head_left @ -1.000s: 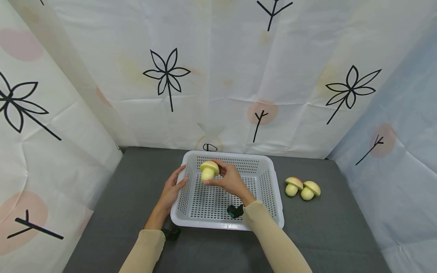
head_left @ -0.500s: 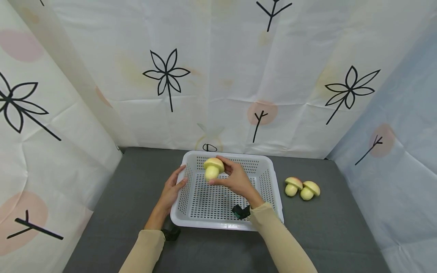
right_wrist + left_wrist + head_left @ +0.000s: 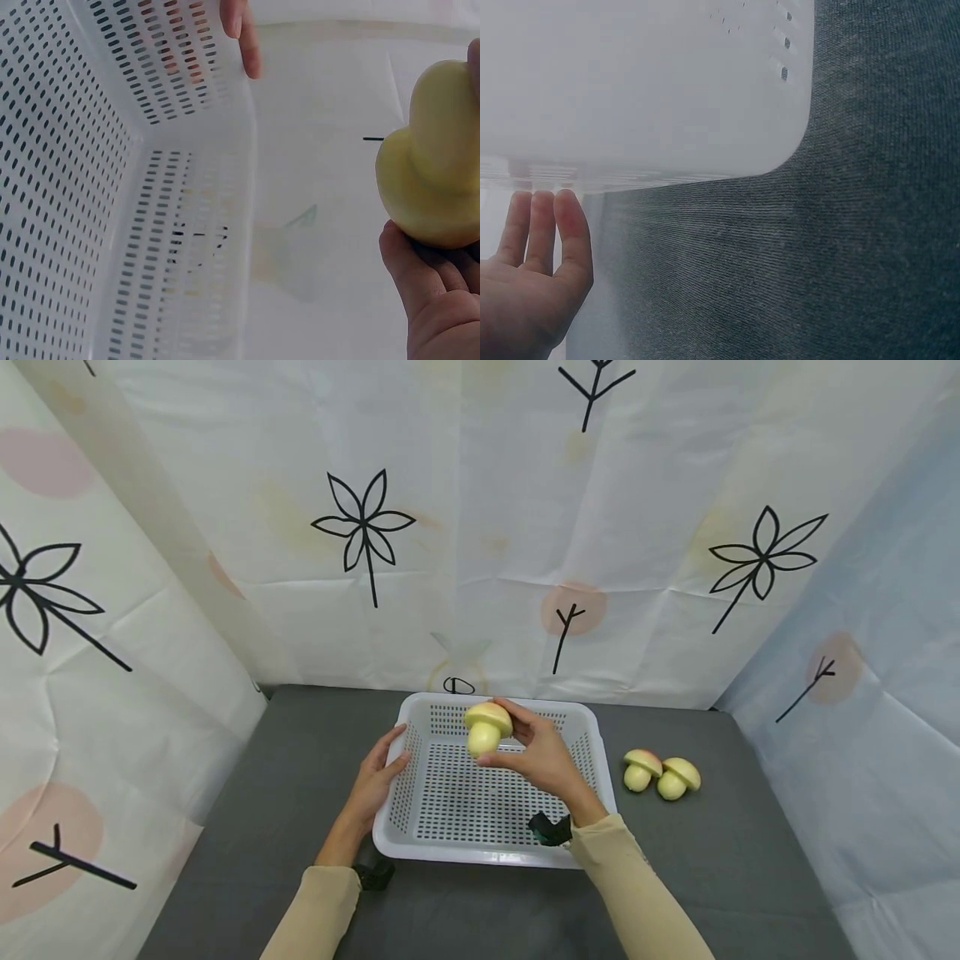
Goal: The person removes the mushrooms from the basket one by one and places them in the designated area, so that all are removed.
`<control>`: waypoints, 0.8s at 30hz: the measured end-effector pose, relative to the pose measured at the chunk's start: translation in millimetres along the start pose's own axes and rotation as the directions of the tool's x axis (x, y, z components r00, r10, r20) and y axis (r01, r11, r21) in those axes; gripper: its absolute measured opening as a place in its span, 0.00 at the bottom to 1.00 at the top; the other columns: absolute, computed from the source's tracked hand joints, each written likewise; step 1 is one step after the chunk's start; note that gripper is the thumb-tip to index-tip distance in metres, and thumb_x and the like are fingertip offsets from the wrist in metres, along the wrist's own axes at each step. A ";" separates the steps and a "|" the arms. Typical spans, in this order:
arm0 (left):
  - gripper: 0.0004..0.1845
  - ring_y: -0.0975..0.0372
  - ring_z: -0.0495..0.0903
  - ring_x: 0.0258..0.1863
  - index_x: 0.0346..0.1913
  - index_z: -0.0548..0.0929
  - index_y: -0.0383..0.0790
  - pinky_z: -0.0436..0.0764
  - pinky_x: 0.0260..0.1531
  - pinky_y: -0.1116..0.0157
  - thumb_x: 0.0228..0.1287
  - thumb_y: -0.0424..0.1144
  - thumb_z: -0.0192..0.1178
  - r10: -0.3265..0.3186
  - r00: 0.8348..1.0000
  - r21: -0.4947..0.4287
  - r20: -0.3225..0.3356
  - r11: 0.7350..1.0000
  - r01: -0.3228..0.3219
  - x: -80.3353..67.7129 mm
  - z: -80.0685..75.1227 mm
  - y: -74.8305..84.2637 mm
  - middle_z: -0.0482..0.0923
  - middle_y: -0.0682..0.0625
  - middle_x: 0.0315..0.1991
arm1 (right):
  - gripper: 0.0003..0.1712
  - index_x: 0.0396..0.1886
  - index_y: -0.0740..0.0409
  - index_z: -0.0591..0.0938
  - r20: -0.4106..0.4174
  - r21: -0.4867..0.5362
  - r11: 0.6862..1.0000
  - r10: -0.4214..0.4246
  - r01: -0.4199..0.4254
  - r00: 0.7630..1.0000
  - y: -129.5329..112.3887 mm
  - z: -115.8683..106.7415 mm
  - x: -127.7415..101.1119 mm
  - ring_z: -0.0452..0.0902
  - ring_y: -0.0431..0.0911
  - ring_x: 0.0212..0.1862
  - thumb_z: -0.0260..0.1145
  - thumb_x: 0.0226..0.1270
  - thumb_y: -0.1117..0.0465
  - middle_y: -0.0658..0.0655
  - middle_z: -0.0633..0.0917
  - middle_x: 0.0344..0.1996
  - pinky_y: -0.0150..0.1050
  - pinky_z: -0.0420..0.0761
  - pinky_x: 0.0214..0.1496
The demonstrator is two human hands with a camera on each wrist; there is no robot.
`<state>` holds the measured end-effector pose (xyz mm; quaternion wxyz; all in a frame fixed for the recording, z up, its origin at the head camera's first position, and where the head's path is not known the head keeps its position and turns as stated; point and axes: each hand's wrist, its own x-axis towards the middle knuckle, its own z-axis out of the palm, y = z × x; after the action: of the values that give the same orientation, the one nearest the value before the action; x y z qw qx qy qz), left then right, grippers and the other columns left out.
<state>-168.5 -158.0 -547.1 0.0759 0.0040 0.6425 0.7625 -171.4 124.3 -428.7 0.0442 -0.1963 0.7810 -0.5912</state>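
Note:
A pale yellow toy mushroom (image 3: 486, 729) is pinched in my right hand (image 3: 547, 756), cap up and stem down, over the far part of a white perforated plastic basket (image 3: 495, 854). In the right wrist view the mushroom (image 3: 435, 161) sits between the thumb and the fingers. My left hand (image 3: 372, 783) grips the basket's left rim. The left wrist view shows several of that left hand's fingers (image 3: 551, 232) against the basket's outer side (image 3: 675, 112). Two more mushrooms, one with a reddish cap (image 3: 641, 768) and one plain yellow (image 3: 678, 777), lie right of the basket.
The basket stands on a table covered in dark grey cloth (image 3: 315, 743). White printed curtains (image 3: 465, 527) enclose the back and both sides. Black bands (image 3: 551, 831) sit at both wrists.
My right hand has moved rightward and slightly up with the mushroom, over the basket. The left hand stays at the left rim. The other two mushrooms have not moved.

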 end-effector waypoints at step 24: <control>0.30 0.39 0.71 0.64 0.79 0.61 0.55 0.79 0.52 0.45 0.79 0.39 0.54 0.003 1.000 0.007 0.001 1.000 -0.003 -1.3 -0.3 0.8 0.61 0.47 0.76 | 0.51 0.75 0.65 0.66 -0.087 -0.024 0.984 -0.179 0.178 0.980 -7.9 -54.3 -37.5 0.72 0.40 0.67 0.79 0.51 0.75 0.64 0.72 0.70 0.35 0.73 0.65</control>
<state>-167.3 -158.6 -546.2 0.0752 0.0054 0.6450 0.7604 -151.3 185.1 -411.3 -0.0454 -0.2393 0.7662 -0.5947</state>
